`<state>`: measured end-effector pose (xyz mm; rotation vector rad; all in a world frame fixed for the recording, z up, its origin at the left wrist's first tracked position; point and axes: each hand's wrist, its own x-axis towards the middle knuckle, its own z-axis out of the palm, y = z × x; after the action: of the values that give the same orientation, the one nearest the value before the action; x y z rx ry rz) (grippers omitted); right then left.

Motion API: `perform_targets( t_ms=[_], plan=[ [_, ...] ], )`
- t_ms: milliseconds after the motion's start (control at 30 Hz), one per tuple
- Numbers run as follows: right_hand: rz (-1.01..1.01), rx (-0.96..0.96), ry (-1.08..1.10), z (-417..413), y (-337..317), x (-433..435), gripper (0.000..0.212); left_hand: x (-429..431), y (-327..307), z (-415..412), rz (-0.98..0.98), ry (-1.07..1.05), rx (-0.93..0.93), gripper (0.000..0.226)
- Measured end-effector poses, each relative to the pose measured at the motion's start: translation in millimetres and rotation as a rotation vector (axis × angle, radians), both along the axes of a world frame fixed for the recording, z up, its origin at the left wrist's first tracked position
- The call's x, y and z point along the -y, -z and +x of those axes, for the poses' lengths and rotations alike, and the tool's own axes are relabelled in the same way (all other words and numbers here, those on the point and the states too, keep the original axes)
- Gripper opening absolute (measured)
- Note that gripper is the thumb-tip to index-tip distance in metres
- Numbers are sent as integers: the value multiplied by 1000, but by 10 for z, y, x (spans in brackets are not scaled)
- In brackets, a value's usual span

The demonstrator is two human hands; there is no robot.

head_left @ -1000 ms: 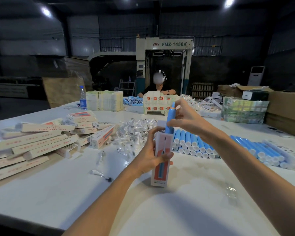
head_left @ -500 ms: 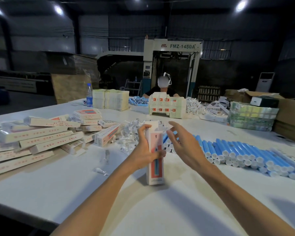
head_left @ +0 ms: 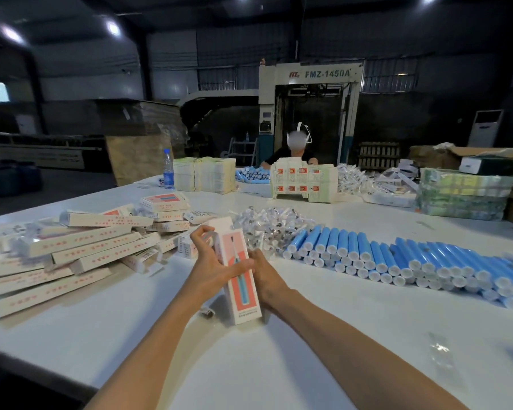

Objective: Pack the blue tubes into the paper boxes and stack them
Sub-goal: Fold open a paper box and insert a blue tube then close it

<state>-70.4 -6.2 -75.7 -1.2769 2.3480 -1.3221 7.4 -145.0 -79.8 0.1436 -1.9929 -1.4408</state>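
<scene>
Table: one long white surface carries everything I can see from here.
Blue tubes: a long layered row lies at right, caps toward me, not yet packed, so I judge most of the work is left.
Paper boxes: many lie at left in a loose heap rather than a tidy stack (I cannot tell whether all are filled).
Box in hand: it stands tilted between both hands with its lower end at the table. No tube shows at its top, so I judge it loaded, with stacking to come.
Left hand: it grips the box, thumb across the front.
Right hand: it lies against the box's far side, and I cannot tell whether it grips or just supports.
</scene>
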Motion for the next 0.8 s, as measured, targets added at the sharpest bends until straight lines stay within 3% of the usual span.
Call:
perform_targets(
  t_ms=[200,300,367,400,533,633,733,800],
  plan=[
    [-111,-110,39,-7,123,66,37,-84,3,20,20,-15,-33,90],
    [4,-263,100,-172,137,37,26,-172,-35,71,21,20,-61,108],
    [111,-470,251,-277,135,-52,13,-232,-54,94,21,36,-60,120],
    [100,-482,295,-318,121,-138,9,-259,-56,101,28,50,-54,121],
    [-100,-152,290,-376,37,-586,9,-371,-76,121,57,102,-8,107],
    [-292,64,262,-324,-111,-947,11,-505,-49,85,137,176,24,84],
    [-443,259,162,-192,-349,-1237,48,-650,-41,37,194,260,49,66],
    [-480,258,138,-113,-546,-1367,74,-741,-63,0,180,294,70,62]
  ],
)
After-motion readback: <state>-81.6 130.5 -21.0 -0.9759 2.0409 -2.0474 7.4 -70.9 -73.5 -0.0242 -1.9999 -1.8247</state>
